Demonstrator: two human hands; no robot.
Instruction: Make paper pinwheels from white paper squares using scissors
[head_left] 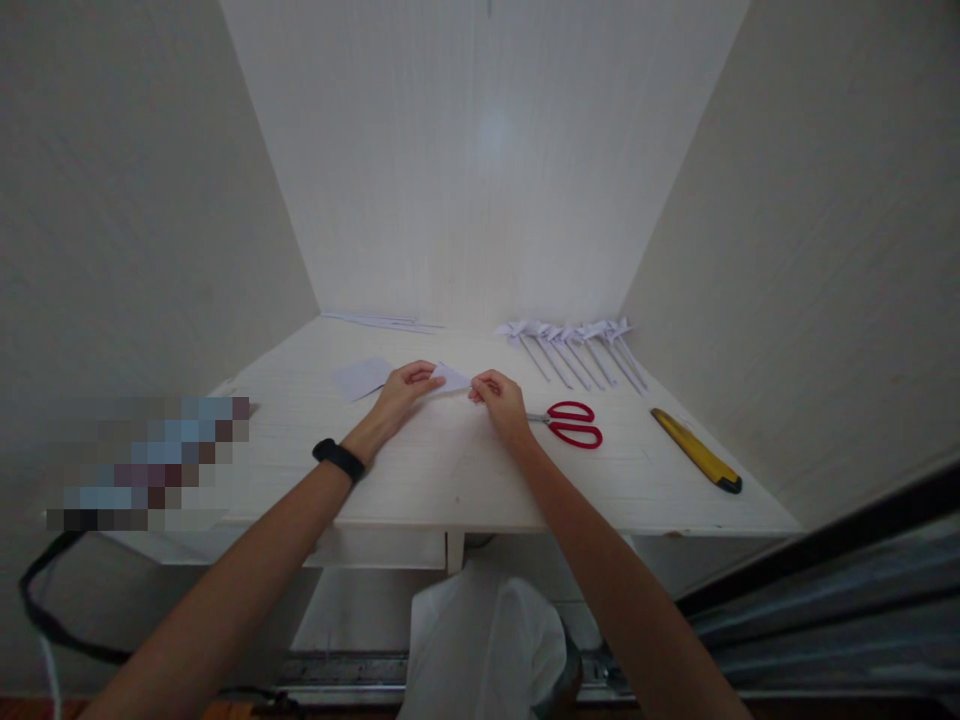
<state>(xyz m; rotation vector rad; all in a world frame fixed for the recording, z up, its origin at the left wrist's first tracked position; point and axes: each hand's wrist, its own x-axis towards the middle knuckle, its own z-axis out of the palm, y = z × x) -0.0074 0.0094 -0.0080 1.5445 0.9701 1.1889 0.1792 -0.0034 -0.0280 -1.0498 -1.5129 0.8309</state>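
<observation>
Between my hands is a small folded piece of white paper (pixel 451 378), roughly a triangle, held just above the white table. My left hand (pixel 411 384) pinches its left part with the thumb on top. At the right-hand corner, the fingertips of my right hand (pixel 495 393) are closed on the paper. Flat sheets of white paper (pixel 360 378) lie beside my left hand. Red-handled scissors (pixel 576 424) rest right of my right wrist, their blades partly hidden behind it.
Several paper pinwheels (pixel 570 335) on thin sticks lie in a row at the back right. Thin paper sticks (pixel 382 322) lie along the back left. A yellow box cutter (pixel 696 450) is near the right edge. A blurred-out object (pixel 157 465) occupies the left side. Walls enclose the table (pixel 450 490).
</observation>
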